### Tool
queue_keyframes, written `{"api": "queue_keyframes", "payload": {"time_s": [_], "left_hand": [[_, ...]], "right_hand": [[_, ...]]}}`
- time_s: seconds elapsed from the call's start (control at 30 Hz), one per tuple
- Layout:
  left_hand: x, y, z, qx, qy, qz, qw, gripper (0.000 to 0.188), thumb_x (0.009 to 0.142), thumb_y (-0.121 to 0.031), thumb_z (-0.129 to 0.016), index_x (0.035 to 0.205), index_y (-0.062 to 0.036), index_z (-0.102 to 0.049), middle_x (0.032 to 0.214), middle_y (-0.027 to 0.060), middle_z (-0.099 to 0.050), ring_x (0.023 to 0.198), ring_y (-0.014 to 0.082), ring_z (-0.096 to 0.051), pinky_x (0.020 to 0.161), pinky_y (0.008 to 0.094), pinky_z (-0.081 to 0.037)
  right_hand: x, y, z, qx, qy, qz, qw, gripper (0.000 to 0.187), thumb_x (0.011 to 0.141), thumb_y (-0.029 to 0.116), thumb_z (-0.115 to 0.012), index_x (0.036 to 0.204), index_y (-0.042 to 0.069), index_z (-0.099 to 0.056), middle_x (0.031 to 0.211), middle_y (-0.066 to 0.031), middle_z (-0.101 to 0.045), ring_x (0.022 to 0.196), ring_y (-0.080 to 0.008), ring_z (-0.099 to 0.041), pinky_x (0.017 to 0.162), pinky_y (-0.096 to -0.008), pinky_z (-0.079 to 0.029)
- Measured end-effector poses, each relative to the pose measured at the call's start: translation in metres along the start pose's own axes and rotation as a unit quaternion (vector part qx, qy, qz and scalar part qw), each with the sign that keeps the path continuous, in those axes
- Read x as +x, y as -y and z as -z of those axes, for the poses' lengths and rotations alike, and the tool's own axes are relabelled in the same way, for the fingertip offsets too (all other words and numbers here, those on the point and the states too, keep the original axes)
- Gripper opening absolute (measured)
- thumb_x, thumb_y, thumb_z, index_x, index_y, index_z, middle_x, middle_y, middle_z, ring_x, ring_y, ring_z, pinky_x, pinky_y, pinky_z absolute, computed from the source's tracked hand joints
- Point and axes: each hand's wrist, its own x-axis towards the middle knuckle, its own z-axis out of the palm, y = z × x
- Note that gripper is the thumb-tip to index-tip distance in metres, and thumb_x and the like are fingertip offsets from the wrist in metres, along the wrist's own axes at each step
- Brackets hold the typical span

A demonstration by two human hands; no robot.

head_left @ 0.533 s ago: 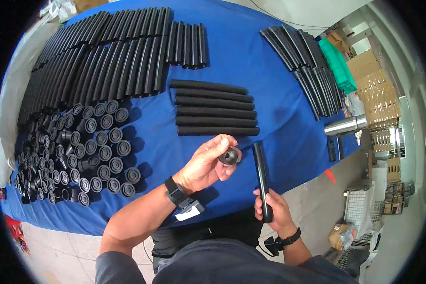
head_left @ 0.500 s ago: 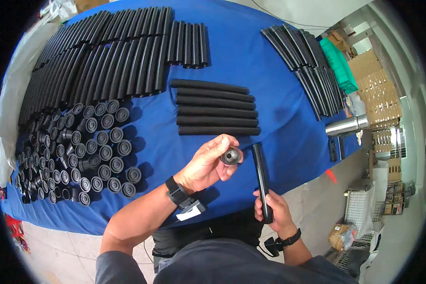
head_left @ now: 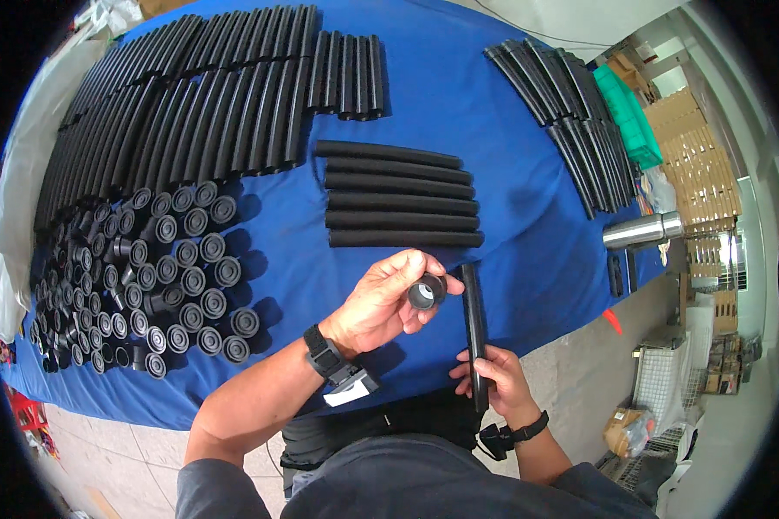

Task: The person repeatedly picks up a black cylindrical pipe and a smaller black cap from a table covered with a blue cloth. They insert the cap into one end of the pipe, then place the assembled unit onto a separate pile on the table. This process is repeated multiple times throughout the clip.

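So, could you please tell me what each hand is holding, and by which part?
Left hand pinches a short black cap by its sides; right hand grips a long black tube near its lower end.

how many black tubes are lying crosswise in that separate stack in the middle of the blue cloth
5, stacked one below another on the blue cloth: top tube, second, third, fourth, and bottom tube, just above the left hand. None looks hidden.

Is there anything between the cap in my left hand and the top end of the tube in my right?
Nothing visible. The black cap, held in the left hand, sits just left of the black tube that the right hand holds upright, with only open air between them.
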Motion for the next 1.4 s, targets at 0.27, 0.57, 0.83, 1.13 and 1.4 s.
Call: {"api": "queue_keyframes", "payload": {"time_s": [0.27,0.57,0.83,1.13,1.4], "left_hand": [[-0.001,-0.007,-0.011,-0.031,-0.059,0.026,0.997,0.036,0.103,-0.024,-0.052,0.132,-0.0040,-0.060,0.118,0.0269,-0.068,0.065,0.0215,-0.065,0.053,0.0283,-0.054],[-0.002,-0.006,-0.007,-0.003,-0.036,0.024,0.999,0.037,0.104,-0.028,-0.050,0.131,-0.0042,-0.060,0.106,0.0228,-0.070,0.061,0.0197,-0.062,0.049,0.0278,-0.049],[-0.001,-0.003,-0.016,0.020,-0.111,-0.042,0.993,0.028,0.106,-0.034,-0.052,0.100,-0.0078,-0.059,0.084,0.0071,-0.057,0.053,0.0120,-0.049,0.044,0.0236,-0.039],[-0.003,-0.004,-0.009,0.084,-0.100,-0.074,0.989,0.019,0.104,-0.025,-0.059,0.095,-0.0079,-0.058,0.087,0.0064,-0.059,0.053,0.0057,-0.043,0.042,0.0188,-0.033],[-0.005,-0.006,-0.017,0.192,-0.112,-0.087,0.971,0.045,0.108,-0.044,-0.044,0.095,-0.0054,-0.062,0.080,0.0046,-0.061,0.055,0.0052,-0.044,0.044,0.0198,-0.033]], "right_hand": [[0.002,-0.004,0.004,0.001,0.004,-0.004,1.000,0.032,0.096,0.022,-0.066,0.117,-0.002,-0.064,0.099,-0.0217,-0.073,0.074,-0.0253,-0.074,0.063,-0.0296,-0.056],[-0.008,0.003,-0.006,0.007,-0.009,-0.007,1.000,0.035,0.100,0.024,-0.061,0.128,0.003,-0.054,0.099,-0.0175,-0.071,0.072,-0.0201,-0.071,0.062,-0.0294,-0.055],[-0.032,0.008,-0.024,-0.005,-0.033,0.020,0.999,0.038,0.107,0.030,-0.048,0.134,0.003,-0.051,0.078,-0.0065,-0.059,0.053,-0.0123,-0.053,0.044,-0.0271,-0.044],[-0.028,0.012,-0.048,-0.053,0.118,0.058,0.990,0.043,0.110,0.036,-0.042,0.135,0.004,-0.054,0.074,-0.0076,-0.061,0.054,-0.0125,-0.053,0.050,-0.0253,-0.044],[-0.028,0.007,-0.058,-0.010,0.121,-0.013,0.993,0.045,0.110,0.038,-0.042,0.136,0.003,-0.053,0.073,-0.0071,-0.060,0.049,-0.0107,-0.050,0.045,-0.0238,-0.041]]}}
